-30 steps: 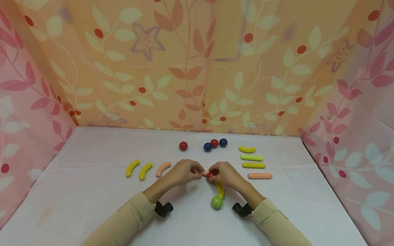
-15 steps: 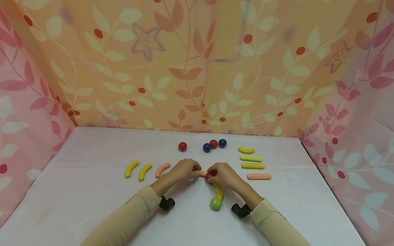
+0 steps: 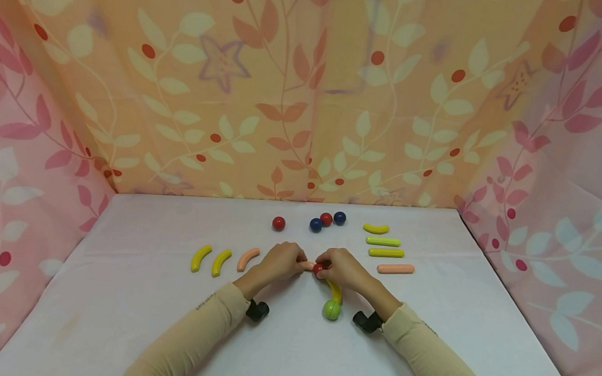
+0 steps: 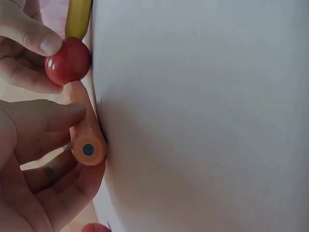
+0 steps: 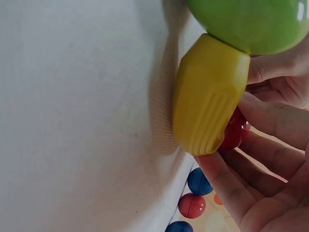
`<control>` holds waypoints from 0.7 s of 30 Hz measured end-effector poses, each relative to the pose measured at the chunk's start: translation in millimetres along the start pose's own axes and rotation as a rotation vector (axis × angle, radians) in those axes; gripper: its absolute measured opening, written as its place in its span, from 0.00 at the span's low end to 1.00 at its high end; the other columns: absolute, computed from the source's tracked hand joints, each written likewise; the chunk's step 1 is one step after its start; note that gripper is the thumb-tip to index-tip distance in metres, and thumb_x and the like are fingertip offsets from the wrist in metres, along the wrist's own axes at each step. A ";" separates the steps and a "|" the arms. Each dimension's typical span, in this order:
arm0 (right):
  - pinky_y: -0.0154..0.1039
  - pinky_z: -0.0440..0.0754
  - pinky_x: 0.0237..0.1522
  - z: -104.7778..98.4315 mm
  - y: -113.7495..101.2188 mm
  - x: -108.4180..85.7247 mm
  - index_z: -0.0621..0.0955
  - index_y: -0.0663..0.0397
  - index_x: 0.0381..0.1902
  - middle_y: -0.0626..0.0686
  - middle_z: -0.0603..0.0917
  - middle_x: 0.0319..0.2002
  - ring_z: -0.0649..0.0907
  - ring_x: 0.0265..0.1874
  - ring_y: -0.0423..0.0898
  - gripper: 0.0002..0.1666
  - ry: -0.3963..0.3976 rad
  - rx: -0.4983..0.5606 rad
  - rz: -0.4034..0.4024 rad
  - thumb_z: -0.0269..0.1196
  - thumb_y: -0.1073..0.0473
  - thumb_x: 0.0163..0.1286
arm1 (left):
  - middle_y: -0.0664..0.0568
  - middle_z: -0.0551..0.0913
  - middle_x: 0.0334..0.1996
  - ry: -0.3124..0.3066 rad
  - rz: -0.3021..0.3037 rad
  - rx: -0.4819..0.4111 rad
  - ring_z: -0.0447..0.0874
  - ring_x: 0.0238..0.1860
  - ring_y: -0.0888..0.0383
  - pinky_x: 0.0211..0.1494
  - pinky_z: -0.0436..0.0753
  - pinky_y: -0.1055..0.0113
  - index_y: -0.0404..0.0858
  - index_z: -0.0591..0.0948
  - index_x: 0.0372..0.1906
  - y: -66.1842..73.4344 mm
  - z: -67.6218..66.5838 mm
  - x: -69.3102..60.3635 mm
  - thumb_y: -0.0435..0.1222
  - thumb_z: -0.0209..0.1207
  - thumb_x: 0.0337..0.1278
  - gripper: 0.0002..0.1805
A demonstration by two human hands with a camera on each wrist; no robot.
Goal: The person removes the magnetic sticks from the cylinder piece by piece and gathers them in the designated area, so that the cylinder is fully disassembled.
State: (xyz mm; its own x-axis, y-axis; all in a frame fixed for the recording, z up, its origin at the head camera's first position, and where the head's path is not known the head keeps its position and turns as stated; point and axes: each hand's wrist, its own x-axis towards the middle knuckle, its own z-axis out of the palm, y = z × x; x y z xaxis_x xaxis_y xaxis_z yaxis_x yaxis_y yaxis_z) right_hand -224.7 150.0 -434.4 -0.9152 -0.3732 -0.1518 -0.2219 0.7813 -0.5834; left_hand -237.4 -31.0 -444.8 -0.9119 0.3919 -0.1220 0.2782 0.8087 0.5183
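Note:
My left hand [image 3: 281, 262] pinches a salmon-coloured toy rod [image 4: 93, 130] between thumb and fingers; a dark round disc sits in the rod's near end. The rod's far end touches a shiny red ball [image 4: 67, 63]. My right hand [image 3: 346, 268] grips that ball with thumb and fingers. From the ball's other side runs a yellow curved piece [image 5: 210, 92], ridged along its side, with a green ball [image 3: 331, 310] at its end. In the right wrist view the red ball is largely hidden behind the yellow piece and fingers.
On the white-covered table, two yellow curved pieces [image 3: 201, 258] and a salmon curved piece [image 3: 248, 259] lie left. Behind the hands sit red balls [image 3: 278, 224] and blue balls [image 3: 316, 224]. Several rods and a curve, including a salmon rod [image 3: 396, 268], lie right. Patterned cloth encloses the table.
The left fingers have shifted along the salmon rod, so more of it shows beside the red ball. My left forearm has moved slightly right. The right hand stays almost still.

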 end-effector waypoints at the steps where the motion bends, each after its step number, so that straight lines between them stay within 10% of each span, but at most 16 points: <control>1: 0.39 0.83 0.45 0.1 0.1 0.1 0.85 0.58 0.48 0.51 0.86 0.39 0.79 0.36 0.43 0.18 0.000 -0.002 0.001 0.71 0.61 0.59 | 0.54 0.84 0.28 0.006 -0.014 -0.012 0.75 0.29 0.58 0.38 0.77 0.65 0.39 0.88 0.36 0.1 0.1 -0.1 0.45 0.65 0.59 0.13; 10: 0.39 0.82 0.46 0.1 -0.4 0.0 0.85 0.57 0.49 0.51 0.86 0.40 0.78 0.37 0.44 0.19 -0.006 -0.013 0.022 0.71 0.60 0.59 | 0.53 0.85 0.29 0.153 -0.060 -0.061 0.75 0.29 0.59 0.35 0.76 0.67 0.37 0.88 0.39 -2.9 2.3 0.3 0.49 0.62 0.62 0.18; 21: 0.40 0.82 0.46 0.5 -1.2 -1.0 0.85 0.58 0.49 0.51 0.85 0.40 0.79 0.38 0.44 0.19 0.003 -0.020 0.016 0.71 0.60 0.59 | 0.55 0.79 0.21 0.116 -0.062 -0.091 0.75 0.24 0.60 0.31 0.72 0.70 0.38 0.87 0.38 2.4 -6.4 -5.6 0.50 0.62 0.61 0.18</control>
State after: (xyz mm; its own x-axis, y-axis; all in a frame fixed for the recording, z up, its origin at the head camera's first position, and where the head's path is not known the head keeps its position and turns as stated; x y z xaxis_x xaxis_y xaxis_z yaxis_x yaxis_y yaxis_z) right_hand -223.4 149.2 -433.9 -0.9196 -0.3595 -0.1585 -0.2142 0.7970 -0.5647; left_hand -233.5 -34.1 -437.5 -0.9567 0.2847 -0.0608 0.1961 0.7846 0.5881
